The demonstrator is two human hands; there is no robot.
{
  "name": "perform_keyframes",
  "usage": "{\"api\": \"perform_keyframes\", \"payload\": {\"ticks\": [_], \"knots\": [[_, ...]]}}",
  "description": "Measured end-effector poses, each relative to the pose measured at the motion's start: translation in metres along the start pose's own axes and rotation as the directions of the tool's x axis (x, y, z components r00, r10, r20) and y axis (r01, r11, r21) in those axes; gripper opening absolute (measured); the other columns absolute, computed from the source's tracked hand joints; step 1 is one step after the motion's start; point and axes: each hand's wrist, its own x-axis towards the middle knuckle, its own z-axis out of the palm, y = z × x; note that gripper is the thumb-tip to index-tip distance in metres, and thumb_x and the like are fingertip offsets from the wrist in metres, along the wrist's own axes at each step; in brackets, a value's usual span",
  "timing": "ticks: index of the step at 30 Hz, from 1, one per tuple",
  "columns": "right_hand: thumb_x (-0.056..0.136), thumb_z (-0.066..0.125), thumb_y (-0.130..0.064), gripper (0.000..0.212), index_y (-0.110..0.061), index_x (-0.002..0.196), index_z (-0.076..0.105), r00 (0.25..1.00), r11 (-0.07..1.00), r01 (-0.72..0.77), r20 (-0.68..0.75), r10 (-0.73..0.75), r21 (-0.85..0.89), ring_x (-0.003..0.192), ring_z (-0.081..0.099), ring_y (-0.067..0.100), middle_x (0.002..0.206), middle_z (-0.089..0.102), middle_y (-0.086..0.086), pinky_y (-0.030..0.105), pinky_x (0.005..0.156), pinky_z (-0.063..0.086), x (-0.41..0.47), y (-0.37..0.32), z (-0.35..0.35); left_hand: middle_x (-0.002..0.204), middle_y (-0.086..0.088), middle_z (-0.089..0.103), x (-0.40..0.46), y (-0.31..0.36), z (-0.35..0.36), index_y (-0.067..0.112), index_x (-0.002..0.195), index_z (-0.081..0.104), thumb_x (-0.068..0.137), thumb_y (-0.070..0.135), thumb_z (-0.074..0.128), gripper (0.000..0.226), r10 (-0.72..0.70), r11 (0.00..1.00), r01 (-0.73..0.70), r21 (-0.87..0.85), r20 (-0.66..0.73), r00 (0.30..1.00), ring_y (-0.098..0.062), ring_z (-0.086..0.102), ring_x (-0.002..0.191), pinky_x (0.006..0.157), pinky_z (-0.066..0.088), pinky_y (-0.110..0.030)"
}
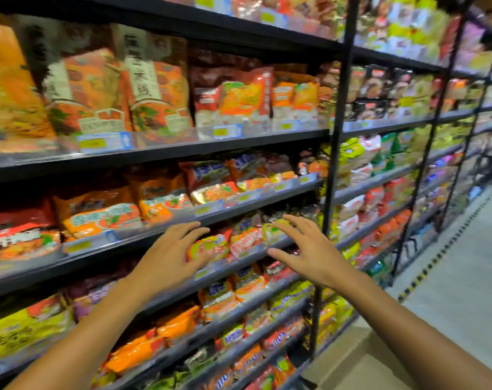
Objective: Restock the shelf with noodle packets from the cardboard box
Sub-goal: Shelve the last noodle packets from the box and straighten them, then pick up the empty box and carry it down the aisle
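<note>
A grey floor point(464, 266) with a yellow-and-black striped line point(425, 273) runs along the aisle, and blue price tags point(105, 142) front the rails.

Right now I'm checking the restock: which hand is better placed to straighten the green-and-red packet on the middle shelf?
Probably left. The left hand is open with its fingers overlapping the green-and-red packet; the right hand is open further right, by other packets.

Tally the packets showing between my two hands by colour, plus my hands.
Green and red noodle packet: 1
Red and white noodle packet: 1
Yellow-green noodle packet: 1
Left hand and right hand, bare: 2
Total: 5
</note>
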Motion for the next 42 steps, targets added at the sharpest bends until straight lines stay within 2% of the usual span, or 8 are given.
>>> {"api": "perform_keyframes", "payload": {"ticks": [9, 13, 16, 20, 24, 32, 38, 42], "knots": [[0.076, 0.025, -0.092, 0.091, -0.042, 0.152, 0.033, 0.944, 0.936, -0.329, -0.061, 0.324, -0.121, 0.150, 0.018, 0.022, 0.162, 0.024, -0.008, 0.044, 0.123, 0.021, -0.122, 0.145, -0.074, 0.151, 0.003, 0.041, 0.083, 0.148, 0.093, 0.028, 0.145, 0.045, 0.082, 0.079, 0.023, 0.083, 0.267, 0.963, -0.264, -0.051, 0.083, 0.960, -0.019, 0.035, 0.140, 0.115, 0.027, -0.034], [0.080, 0.031, -0.087, 0.085, -0.043, 0.152, 0.030, 0.877, 0.858, -0.481, -0.088, 0.473, -0.181, 0.150, 0.018, 0.023, 0.164, 0.021, -0.006, 0.044, 0.121, 0.022, -0.160, 0.195, -0.078, 0.145, -0.003, 0.050, 0.119, 0.195, 0.144, 0.022, 0.140, 0.052, 0.085, 0.078, 0.024, 0.084, 0.395, 0.918, -0.384, -0.100, 0.120, 0.911, -0.025, 0.044, 0.135, 0.113, 0.032, -0.037], [0.074, 0.019, -0.094, 0.097, -0.041, 0.154, 0.027, 0.821, 0.789, -0.569, -0.102, 0.562, -0.231, 0.151, 0.014, 0.026, 0.166, 0.016, -0.004, 0.050, 0.121, 0.023, -0.179, 0.224, -0.070, 0.143, -0.007, 0.052, 0.145, 0.212, 0.193, 0.019, 0.137, 0.056, 0.087, 0.079, 0.019, 0.086, 0.499, 0.867, -0.490, -0.090, 0.159, 0.852, -0.030, 0.049, 0.131, 0.112, 0.039, -0.043], [0.063, 0.004, -0.099, 0.113, -0.038, 0.156, 0.022, 0.730, 0.690, -0.679, -0.133, 0.670, -0.251, 0.151, 0.012, 0.030, 0.166, 0.013, -0.003, 0.053, 0.120, 0.025, -0.193, 0.255, -0.051, 0.145, -0.011, 0.051, 0.179, 0.225, 0.251, 0.019, 0.137, 0.056, 0.090, 0.071, 0.031, 0.074, 0.578, 0.811, -0.581, -0.064, 0.235, 0.781, -0.035, 0.051, 0.128, 0.108, 0.041, -0.047], [0.078, 0.025, -0.088, 0.092, -0.039, 0.156, 0.018, 0.644, 0.599, -0.755, -0.129, 0.754, -0.265, 0.152, 0.012, 0.031, 0.166, 0.013, -0.002, 0.053, 0.120, 0.025, -0.200, 0.286, -0.021, 0.140, -0.015, 0.055, 0.212, 0.236, 0.312, 0.017, 0.134, 0.060, 0.088, 0.069, 0.034, 0.074, 0.628, 0.760, -0.646, -0.077, 0.345, 0.697, -0.038, 0.056, 0.124, 0.101, 0.046, -0.052], [0.085, 0.036, -0.083, 0.088, -0.038, 0.157, 0.016, 0.451, 0.421, -0.871, -0.075, 0.889, -0.253, 0.152, 0.012, 0.029, 0.166, 0.015, -0.002, 0.049, 0.120, 0.026, -0.230, 0.352, 0.041, 0.163, -0.002, 0.013, 0.253, 0.264, 0.439, 0.031, 0.154, 0.025, 0.086, 0.077, 0.024, 0.082, 0.678, 0.710, -0.666, -0.231, 0.483, 0.554, -0.030, 0.014, 0.149, 0.120, 0.016, -0.048], [0.083, 0.037, -0.083, 0.092, -0.036, 0.158, 0.014, 0.329, 0.329, -0.918, 0.040, 0.944, -0.220, 0.151, 0.016, 0.032, 0.166, 0.014, -0.001, 0.048, 0.120, 0.022, -0.251, 0.433, 0.097, 0.159, -0.009, 0.026, 0.274, 0.292, 0.534, 0.021, 0.156, 0.021, 0.080, 0.072, 0.032, 0.092, 0.650, 0.736, -0.612, -0.289, 0.555, 0.519, -0.033, 0.027, 0.145, 0.116, 0.025, -0.045], [0.082, 0.035, -0.084, 0.093, -0.036, 0.158, 0.013, 0.256, 0.275, -0.943, 0.121, 0.959, -0.189, 0.151, 0.018, 0.032, 0.166, 0.016, -0.002, 0.045, 0.120, 0.023, -0.265, 0.501, 0.148, 0.162, -0.010, 0.018, 0.283, 0.301, 0.621, 0.020, 0.157, 0.015, 0.078, 0.076, 0.022, 0.097, 0.568, 0.802, -0.511, -0.308, 0.658, 0.495, -0.033, 0.016, 0.149, 0.121, 0.012, -0.046]]}}
